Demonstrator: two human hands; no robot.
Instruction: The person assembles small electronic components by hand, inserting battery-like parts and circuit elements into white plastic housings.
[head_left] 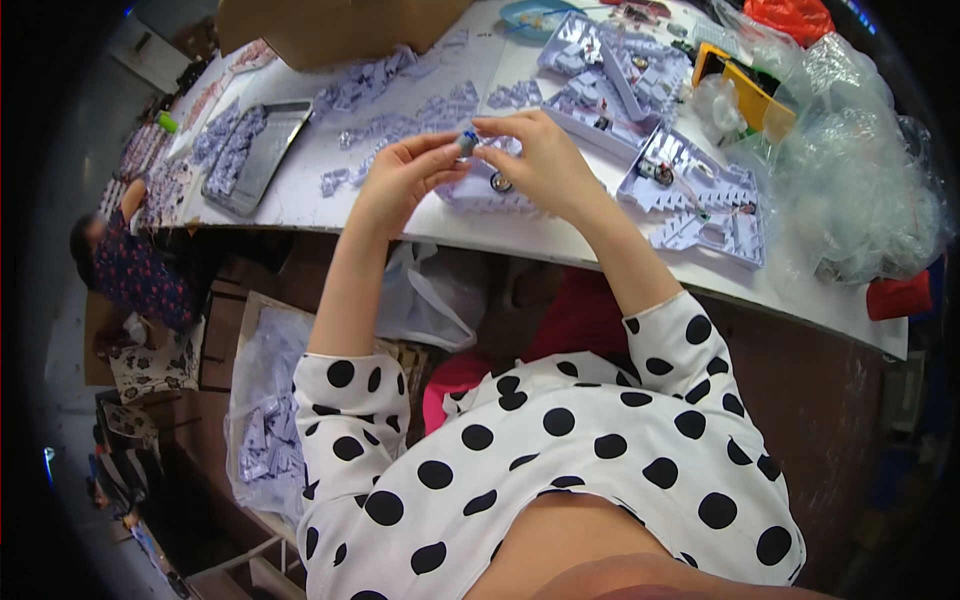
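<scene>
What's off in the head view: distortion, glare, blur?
Head view: fisheye bows the table edge, corners go black; clear plastic bags show bright glints; co-worker at left looks soft; held blue-grey part is too small for detail.

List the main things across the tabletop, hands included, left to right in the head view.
Metal tray, left hand, small grey-blue part, right hand, rightmost open casing, heap of clear plastic bags.

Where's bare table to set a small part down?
Bare: the white table between the metal tray and loose lilac parts; also its front-right strip, between the open lilac casing and red item. Crowded: around the left hand and right hand; far right, under clear plastic bags.
</scene>
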